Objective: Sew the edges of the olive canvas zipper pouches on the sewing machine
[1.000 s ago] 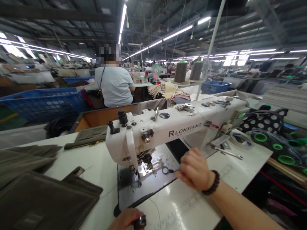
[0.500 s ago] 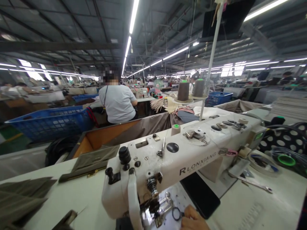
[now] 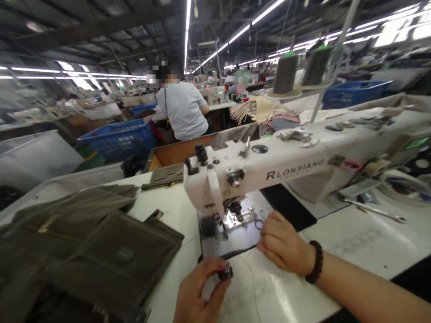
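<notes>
My left hand (image 3: 204, 291), low in the middle, pinches a small dark metal bobbin case (image 3: 225, 272) between thumb and forefinger, above the white table. My right hand (image 3: 278, 240), with a beaded bracelet at its wrist, has its fingers curled together beside the sewing machine's needle plate. A thin black ring (image 3: 258, 224) shows at its fingertips; whether the fingers grip it is unclear. The white sewing machine (image 3: 242, 179) stands behind both hands, its lamp lighting the presser foot area (image 3: 235, 220). A pale thread (image 3: 251, 278) trails over the table between the hands.
Olive-brown fabric pieces (image 3: 124, 255) with zips lie left of the machine. A black flat object (image 3: 289, 206) lies under the machine arm, and a wrench (image 3: 373, 208) to the right. Beyond are thread cones (image 3: 286, 74), a blue basket (image 3: 121, 139) and a seated person (image 3: 185, 110).
The view has tilted down and turned slightly left. My left hand has come into view with the bobbin case. The right hand, earlier only partly visible, now shows with its forearm, still beside the ring.
</notes>
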{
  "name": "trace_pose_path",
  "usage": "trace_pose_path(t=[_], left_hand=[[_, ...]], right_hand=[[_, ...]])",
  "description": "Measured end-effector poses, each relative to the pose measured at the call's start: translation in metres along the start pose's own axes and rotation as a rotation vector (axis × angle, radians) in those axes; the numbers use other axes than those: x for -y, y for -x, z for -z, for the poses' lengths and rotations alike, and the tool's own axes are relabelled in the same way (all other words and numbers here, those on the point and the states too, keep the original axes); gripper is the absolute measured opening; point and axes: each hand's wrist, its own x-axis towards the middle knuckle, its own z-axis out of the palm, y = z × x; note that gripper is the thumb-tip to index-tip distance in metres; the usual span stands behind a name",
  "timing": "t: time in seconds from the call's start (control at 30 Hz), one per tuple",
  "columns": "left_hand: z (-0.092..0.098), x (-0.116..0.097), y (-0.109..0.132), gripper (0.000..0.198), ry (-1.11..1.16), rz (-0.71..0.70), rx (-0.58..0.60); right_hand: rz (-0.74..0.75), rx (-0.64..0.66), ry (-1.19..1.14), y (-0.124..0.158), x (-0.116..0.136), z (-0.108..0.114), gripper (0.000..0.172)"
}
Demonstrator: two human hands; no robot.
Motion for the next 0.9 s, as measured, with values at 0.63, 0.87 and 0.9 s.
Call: trace_pose_path(t=[0.63,0.87,0.9], left_hand=[[0.011,-0.037,0.013,0.02,0.725,0.393,-0.064],[0.003,-0.027,0.029,0.02,1.053,0.615,0.007],[0.002,-0.025,0.031,0.021,1.066,0.627,-0.008]], right_hand=[[-0.619,0.187,-0.646,-0.022,0.083,-0.005,0.012],[-0.61,0.166,-0.583,-0.016,0.09,-0.006,0.013],[-0.611,0.165,-0.569,-0.015,0.091,-0.006,0.013]])
